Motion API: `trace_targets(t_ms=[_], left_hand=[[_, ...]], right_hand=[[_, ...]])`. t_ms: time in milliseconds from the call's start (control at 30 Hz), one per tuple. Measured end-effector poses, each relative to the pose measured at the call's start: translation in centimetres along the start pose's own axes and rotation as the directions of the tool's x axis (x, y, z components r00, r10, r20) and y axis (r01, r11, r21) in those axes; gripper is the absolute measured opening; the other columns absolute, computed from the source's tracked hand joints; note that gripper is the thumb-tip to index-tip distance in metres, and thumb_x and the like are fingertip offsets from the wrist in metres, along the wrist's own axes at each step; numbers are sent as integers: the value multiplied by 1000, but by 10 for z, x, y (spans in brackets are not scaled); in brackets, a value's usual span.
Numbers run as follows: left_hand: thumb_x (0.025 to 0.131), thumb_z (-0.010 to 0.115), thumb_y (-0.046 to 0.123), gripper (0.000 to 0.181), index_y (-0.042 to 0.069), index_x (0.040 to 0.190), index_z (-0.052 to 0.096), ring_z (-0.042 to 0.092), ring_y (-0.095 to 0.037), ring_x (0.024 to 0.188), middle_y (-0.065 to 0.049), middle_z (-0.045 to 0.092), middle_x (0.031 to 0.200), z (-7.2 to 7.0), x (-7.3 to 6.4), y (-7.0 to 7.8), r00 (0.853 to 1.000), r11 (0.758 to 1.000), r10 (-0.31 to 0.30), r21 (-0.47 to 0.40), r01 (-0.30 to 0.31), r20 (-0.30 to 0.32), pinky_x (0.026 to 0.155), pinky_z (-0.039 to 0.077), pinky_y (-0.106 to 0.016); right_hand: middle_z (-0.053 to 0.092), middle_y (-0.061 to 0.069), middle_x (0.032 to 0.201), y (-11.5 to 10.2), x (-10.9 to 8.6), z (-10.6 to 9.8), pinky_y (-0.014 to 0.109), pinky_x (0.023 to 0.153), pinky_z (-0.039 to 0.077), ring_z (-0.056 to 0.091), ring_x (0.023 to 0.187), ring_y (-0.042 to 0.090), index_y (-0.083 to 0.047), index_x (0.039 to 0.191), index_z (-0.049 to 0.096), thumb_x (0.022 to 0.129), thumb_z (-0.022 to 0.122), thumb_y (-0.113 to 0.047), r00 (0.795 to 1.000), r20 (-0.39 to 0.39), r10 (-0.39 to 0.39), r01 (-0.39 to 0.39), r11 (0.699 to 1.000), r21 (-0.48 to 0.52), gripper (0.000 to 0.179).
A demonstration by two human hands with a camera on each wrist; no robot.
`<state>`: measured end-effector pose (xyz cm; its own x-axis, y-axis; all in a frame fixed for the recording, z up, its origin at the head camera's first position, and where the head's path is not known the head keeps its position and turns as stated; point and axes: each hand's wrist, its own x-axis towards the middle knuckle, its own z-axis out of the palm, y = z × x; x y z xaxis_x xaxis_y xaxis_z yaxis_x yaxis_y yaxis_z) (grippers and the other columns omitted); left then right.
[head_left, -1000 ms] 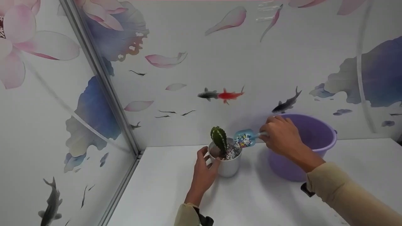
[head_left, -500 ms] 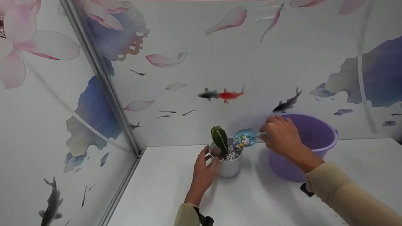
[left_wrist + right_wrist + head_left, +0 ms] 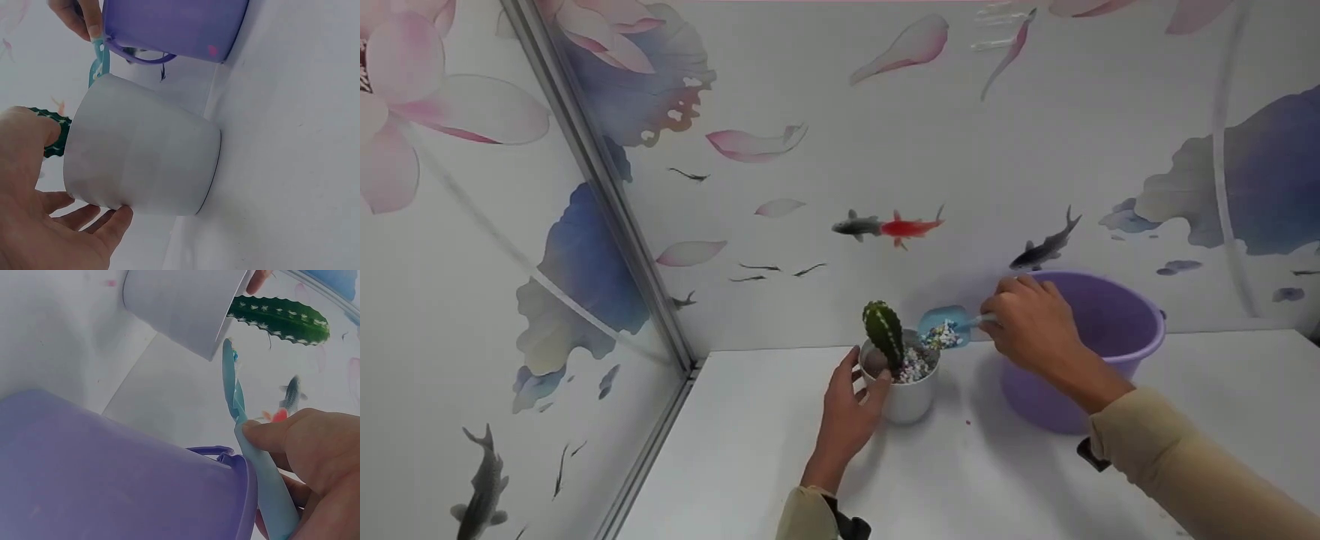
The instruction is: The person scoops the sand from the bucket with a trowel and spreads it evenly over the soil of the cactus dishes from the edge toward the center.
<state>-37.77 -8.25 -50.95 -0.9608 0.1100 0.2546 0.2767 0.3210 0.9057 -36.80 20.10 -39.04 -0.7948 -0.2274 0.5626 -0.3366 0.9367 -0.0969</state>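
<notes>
Wall (image 3: 997, 150) of white panels, printed with pink petals, blue leaves and fish, stands at 12 o'clock behind everything. Before it lies a smooth white table (image 3: 750, 465). On the table, at 3 o'clock from the pot, stands a round purple plastic bucket (image 3: 1050, 409) with its handle attached. The pot itself, a white tapered cylinder (image 3: 911, 405), stands upright on the table, near the bucket but apart from it. At its 8 o'clock is the left hand (image 3: 849, 409); thumb and fingers are spread around the rim side and hold the pot between them. At 2 o'clock the right hand (image 3: 1030, 324) holds, with fingers bent closely around the handle, a light blue plastic scoop (image 3: 945, 313). The scoop's blade is at the pot's rim; if they touch, I cannot tell. A ribbed green cactus (image 3: 883, 331) rises in the pot, toward 11 o'clock. Multicoloured small pebbles (image 3: 941, 335) lie on the blade, and mostly whitish pebbles (image 3: 915, 365) beside the cactus. One red speck (image 3: 968, 422) lies at 4 o'clock.
</notes>
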Motion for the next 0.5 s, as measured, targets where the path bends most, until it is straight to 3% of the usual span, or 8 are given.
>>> trace_targets(t_ms=[133,500], left_hand=[[106,65,55,88,10,171,27,44,-37,156,-14,35,174,0,-1,-1,1000,1000,4,22,-4,8,123,49,-52],[110,60,43,78,11,172,26,43,-38,157,-13,32,176,3,-1,1,1000,1000,-13,17,13,7,123,49,-51]], right_hand=[[72,10,98,0,0,0,52,82,48,62,99,34,-7,99,86,90,88,-10,1000,-3,2,-2,1000,-3,10],[71,10,97,-2,-1,1,49,79,45,61,97,34,-6,98,85,88,89,-8,999,-39,-10,9,999,-31,11]])
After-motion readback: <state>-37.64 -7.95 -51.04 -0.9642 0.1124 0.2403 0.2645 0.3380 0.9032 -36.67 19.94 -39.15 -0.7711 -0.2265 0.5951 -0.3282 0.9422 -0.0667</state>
